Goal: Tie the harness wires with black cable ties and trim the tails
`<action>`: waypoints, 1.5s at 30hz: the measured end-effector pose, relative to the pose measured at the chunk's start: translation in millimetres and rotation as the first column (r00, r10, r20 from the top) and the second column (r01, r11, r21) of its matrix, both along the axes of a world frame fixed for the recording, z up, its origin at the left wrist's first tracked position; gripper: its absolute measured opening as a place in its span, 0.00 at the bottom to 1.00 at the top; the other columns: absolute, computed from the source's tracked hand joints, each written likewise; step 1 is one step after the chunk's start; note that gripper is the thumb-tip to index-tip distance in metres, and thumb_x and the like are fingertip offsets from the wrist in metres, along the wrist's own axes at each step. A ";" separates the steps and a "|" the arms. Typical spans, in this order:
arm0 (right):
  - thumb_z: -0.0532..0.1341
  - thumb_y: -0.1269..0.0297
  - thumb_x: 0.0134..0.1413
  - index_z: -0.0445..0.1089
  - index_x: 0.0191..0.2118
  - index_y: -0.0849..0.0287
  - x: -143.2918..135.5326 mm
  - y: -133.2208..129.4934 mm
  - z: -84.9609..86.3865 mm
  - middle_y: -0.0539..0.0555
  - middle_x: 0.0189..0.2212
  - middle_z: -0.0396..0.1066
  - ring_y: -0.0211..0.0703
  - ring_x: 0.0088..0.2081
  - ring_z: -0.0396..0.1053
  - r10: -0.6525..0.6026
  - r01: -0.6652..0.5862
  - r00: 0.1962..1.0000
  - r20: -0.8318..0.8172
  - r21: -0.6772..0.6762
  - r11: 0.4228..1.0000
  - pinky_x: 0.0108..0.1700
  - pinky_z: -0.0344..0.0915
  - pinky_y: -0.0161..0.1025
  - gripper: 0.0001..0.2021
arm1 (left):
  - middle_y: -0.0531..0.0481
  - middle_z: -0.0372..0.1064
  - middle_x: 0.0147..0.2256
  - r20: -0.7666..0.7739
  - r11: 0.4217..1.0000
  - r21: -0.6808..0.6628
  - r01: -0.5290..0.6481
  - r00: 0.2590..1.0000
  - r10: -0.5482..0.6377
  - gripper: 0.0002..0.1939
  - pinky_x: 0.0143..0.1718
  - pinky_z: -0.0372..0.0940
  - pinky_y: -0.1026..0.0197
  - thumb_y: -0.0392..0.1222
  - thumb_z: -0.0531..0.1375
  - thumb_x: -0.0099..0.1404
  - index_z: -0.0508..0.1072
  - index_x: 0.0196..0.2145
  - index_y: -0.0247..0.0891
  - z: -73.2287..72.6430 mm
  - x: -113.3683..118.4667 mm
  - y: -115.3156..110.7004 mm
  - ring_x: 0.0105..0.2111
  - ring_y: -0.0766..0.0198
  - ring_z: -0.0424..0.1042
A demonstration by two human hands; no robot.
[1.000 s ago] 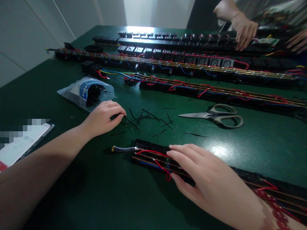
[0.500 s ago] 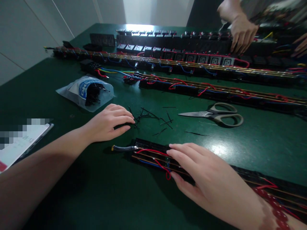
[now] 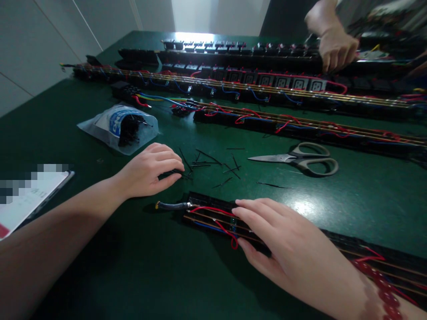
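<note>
My left hand is curled at the left edge of a loose pile of thin black cable tie pieces. Dark pieces show between its thumb and fingers; how many it has is hidden. My right hand lies across a long black socket strip, thumb on the near side and fingers on the far side. Copper-coloured rails with red and blue wires run along this strip, and a thick dark cable end sticks out at its left tip.
Scissors lie right of the pieces. An opened plastic bag of black cable ties is at the left, a phone-like device nearer. Further back are wired strips and a co-worker's hand on another strip.
My left hand has drawn slightly left with some pieces, and the pile is a little more spread. The co-worker's strip at the back has tilted. My right hand stays in place.
</note>
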State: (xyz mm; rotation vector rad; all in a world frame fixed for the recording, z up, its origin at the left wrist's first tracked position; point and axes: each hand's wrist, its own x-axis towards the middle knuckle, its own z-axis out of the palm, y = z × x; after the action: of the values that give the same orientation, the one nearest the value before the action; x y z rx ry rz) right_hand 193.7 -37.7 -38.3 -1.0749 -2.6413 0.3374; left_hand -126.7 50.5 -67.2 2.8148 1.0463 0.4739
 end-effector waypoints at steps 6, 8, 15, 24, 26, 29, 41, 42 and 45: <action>0.61 0.70 0.58 0.73 0.50 0.62 0.2 -0.9 -0.2 0.62 0.47 0.78 0.53 0.45 0.76 0.000 0.000 1.000 0.011 0.015 1.000 0.44 0.76 0.51 0.14 | 0.45 0.68 0.61 -0.102 0.996 -0.077 0.051 0.993 -0.059 0.23 0.63 0.59 0.46 0.47 0.56 0.72 0.66 0.62 0.42 -2.7 2.2 -0.2 0.60 0.52 0.66; 0.62 0.69 0.58 0.73 0.49 0.62 0.2 -0.7 -0.5 0.62 0.47 0.78 0.54 0.45 0.76 -0.002 0.001 1.000 0.012 0.020 1.000 0.44 0.76 0.51 0.14 | 0.44 0.68 0.60 -0.112 0.995 -0.086 0.045 0.992 -0.055 0.24 0.64 0.58 0.45 0.48 0.56 0.72 0.65 0.63 0.42 -4.3 1.9 0.4 0.61 0.52 0.66; 0.61 0.69 0.59 0.73 0.50 0.62 0.4 -1.2 0.0 0.62 0.47 0.78 0.53 0.45 0.76 -0.001 0.001 1.000 0.012 0.018 1.000 0.44 0.76 0.52 0.13 | 0.44 0.65 0.63 -0.116 0.997 -0.075 0.012 0.993 -0.020 0.23 0.64 0.57 0.45 0.49 0.55 0.73 0.66 0.63 0.42 -4.8 1.7 0.5 0.62 0.52 0.64; 0.61 0.70 0.59 0.72 0.50 0.63 0.4 -0.6 -0.1 0.62 0.48 0.78 0.55 0.45 0.76 0.007 -0.007 1.000 0.008 0.012 1.000 0.44 0.76 0.53 0.14 | 0.43 0.63 0.64 -0.106 0.994 -0.094 -0.062 0.993 0.052 0.22 0.64 0.57 0.41 0.49 0.54 0.73 0.68 0.61 0.41 -5.0 0.9 1.5 0.62 0.49 0.63; 0.61 0.69 0.59 0.73 0.50 0.63 0.4 -1.0 0.1 0.62 0.48 0.78 0.54 0.45 0.76 0.005 -0.005 1.000 0.007 0.015 1.000 0.44 0.76 0.53 0.13 | 0.43 0.63 0.64 -0.105 0.994 -0.088 -0.058 0.993 0.049 0.23 0.64 0.57 0.42 0.49 0.54 0.73 0.67 0.61 0.40 -4.5 1.1 1.2 0.62 0.49 0.63; 0.61 0.69 0.59 0.73 0.50 0.62 0.7 -2.1 -0.3 0.61 0.47 0.78 0.53 0.45 0.76 -0.001 0.001 1.000 0.014 0.016 1.000 0.44 0.76 0.51 0.13 | 0.45 0.61 0.66 -0.123 0.996 -0.087 -0.023 0.992 0.012 0.23 0.65 0.56 0.42 0.49 0.54 0.73 0.65 0.63 0.43 -3.8 2.6 -0.2 0.63 0.50 0.62; 0.62 0.69 0.58 0.73 0.49 0.62 -1.1 -0.8 -1.9 0.61 0.47 0.78 0.53 0.44 0.75 -0.005 0.004 1.000 0.006 0.034 0.999 0.43 0.77 0.53 0.13 | 0.44 0.58 0.67 -0.174 0.997 -0.076 0.009 0.984 -0.022 0.24 0.65 0.55 0.43 0.51 0.52 0.75 0.64 0.63 0.41 -4.1 18.9 -1.9 0.65 0.51 0.59; 0.62 0.69 0.58 0.73 0.49 0.62 -1.0 -1.0 -1.9 0.61 0.47 0.78 0.53 0.43 0.75 -0.005 0.005 1.000 0.003 0.032 0.999 0.43 0.77 0.53 0.13 | 0.44 0.58 0.67 -0.177 0.997 -0.073 0.013 0.984 -0.026 0.23 0.65 0.55 0.43 0.51 0.51 0.75 0.64 0.63 0.41 -4.8 20.4 -1.6 0.65 0.51 0.59; 0.62 0.69 0.57 0.73 0.49 0.63 -0.7 -2.0 -1.7 0.60 0.47 0.78 0.54 0.44 0.75 -0.004 0.004 1.000 -0.007 0.026 1.000 0.43 0.77 0.53 0.14 | 0.44 0.58 0.67 -0.172 0.998 -0.057 0.027 0.985 -0.036 0.23 0.66 0.54 0.42 0.51 0.51 0.75 0.65 0.63 0.41 -7.3 25.3 -0.3 0.65 0.52 0.59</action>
State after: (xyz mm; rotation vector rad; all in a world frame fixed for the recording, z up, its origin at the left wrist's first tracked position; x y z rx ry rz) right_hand 193.0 -39.6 -40.0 -1.0687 -2.6299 0.3050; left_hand -101.5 50.2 -74.5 2.8598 1.0249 0.1973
